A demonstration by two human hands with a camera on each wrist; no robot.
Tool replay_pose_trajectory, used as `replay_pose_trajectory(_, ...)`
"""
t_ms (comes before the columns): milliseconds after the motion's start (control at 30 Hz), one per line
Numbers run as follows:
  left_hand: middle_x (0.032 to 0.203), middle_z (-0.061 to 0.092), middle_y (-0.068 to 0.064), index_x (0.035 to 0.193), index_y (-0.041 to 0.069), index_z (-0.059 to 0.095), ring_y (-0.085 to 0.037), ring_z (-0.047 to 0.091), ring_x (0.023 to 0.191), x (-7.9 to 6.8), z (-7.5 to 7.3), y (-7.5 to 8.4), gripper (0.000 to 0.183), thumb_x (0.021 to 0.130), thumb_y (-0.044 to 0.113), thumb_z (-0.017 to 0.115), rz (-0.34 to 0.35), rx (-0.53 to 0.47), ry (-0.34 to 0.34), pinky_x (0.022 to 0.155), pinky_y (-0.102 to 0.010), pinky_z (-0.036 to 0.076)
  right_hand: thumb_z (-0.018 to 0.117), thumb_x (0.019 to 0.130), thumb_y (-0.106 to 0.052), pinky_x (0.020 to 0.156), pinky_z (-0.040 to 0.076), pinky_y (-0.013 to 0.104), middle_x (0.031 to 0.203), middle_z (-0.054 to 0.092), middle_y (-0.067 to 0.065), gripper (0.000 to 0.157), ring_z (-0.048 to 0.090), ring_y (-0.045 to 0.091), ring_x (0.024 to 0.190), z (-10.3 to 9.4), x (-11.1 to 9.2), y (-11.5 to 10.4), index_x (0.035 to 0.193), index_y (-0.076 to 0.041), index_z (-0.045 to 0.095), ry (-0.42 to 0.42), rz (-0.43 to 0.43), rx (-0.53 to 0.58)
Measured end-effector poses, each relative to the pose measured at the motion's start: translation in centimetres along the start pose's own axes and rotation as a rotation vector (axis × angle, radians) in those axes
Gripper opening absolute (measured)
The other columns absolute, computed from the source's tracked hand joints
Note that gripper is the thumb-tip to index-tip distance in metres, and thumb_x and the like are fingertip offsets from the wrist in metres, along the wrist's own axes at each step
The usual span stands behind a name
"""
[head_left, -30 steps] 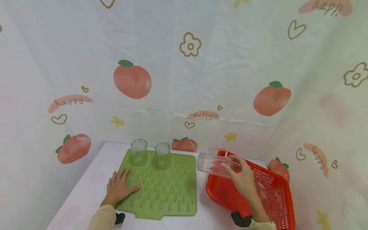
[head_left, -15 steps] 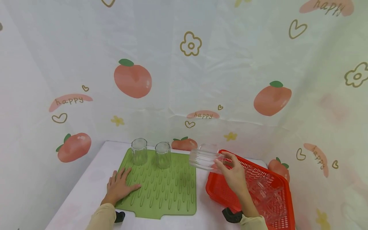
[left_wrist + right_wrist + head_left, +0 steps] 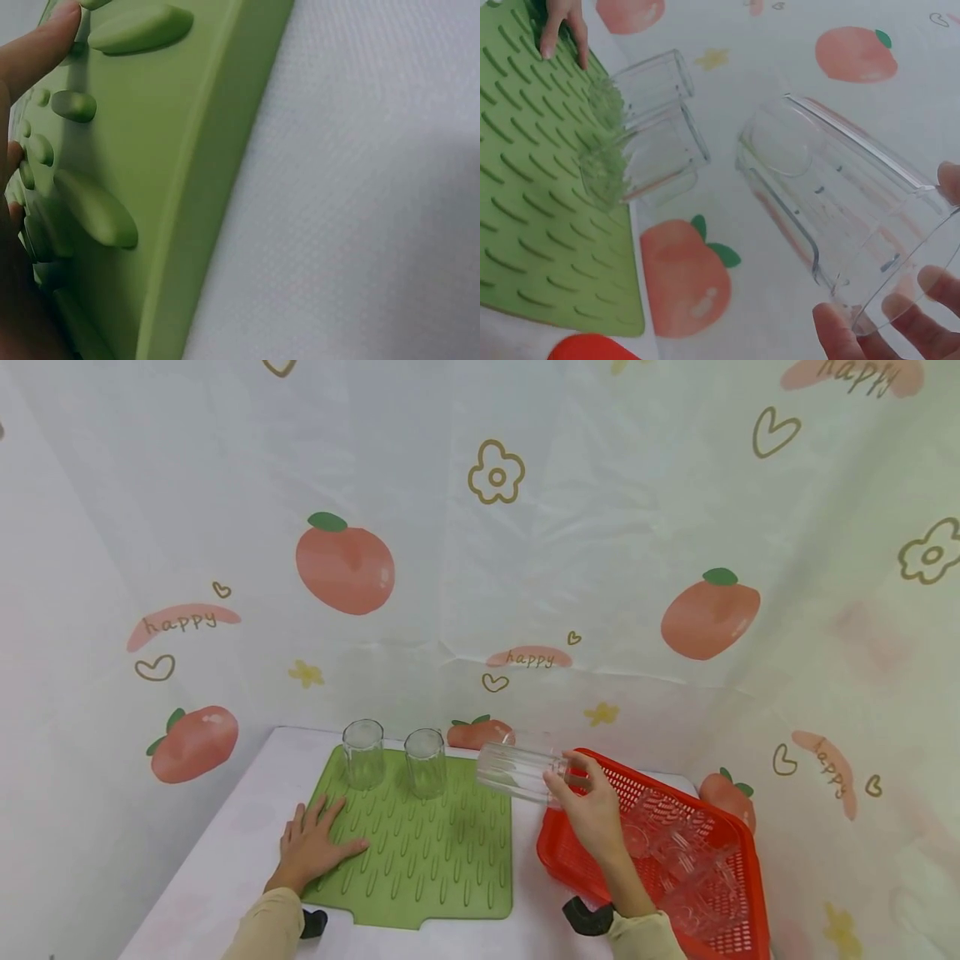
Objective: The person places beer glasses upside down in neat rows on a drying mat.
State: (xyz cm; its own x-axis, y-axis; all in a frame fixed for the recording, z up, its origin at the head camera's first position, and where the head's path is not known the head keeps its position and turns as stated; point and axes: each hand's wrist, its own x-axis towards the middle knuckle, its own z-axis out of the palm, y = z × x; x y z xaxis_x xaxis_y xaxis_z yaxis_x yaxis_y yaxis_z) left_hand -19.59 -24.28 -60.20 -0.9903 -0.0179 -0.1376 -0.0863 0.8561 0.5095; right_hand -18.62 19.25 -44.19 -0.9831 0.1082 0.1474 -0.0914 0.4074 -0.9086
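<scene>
My right hand pinches a clear glass mug by one end, fingers and thumb around it. The mug lies tilted on its side in the air, between the mat's right back corner and the red basket. In the right wrist view the fingertips grip the near end of that mug. My left hand rests with spread fingers on the left edge of the green ridged mat. Toward the mat's back stand two clear glass mugs, a left one and a right one.
A red plastic basket stands right of the mat, with several clear glasses lying in it. The white tabletop shows around the mat. A fruit-patterned curtain hangs close behind and at both sides.
My right hand has carried the glass mug leftward, from above the basket to near the mat's right back corner. My left hand has stayed in place.
</scene>
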Motion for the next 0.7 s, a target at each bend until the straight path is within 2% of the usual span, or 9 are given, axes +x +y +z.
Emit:
replay_pose_trajectory(333,0.169,0.008,-0.025,0.161,0.013,0.029,-0.061,-0.006,0.151,0.0,0.2,0.1,0.108,0.08,0.07,0.071,-0.019,-0.02,-0.016,0.117,-0.079,0.003,0.075,0.093,-0.038,0.079,0.06,0.023,0.137,0.058,0.008,0.053,0.063,0.032,0.121,1.7,0.6,0.0,0.138,-0.02,0.057,-0.03,-0.023,0.084)
replay_pose_trajectory(700,0.168,0.009,-0.026,0.16,0.012,0.03,-0.063,-0.005,0.151,0.2,0.3,-0.2,0.108,0.08,0.069,0.072,0.003,-0.031,0.001,0.116,-0.08,0.003,0.076,0.093,-0.031,0.078,0.062,0.027,0.136,0.06,0.011,0.051,0.065,0.035,0.12,3.8,1.0,0.3,0.138,-0.016,0.058,-0.048,-0.055,0.142)
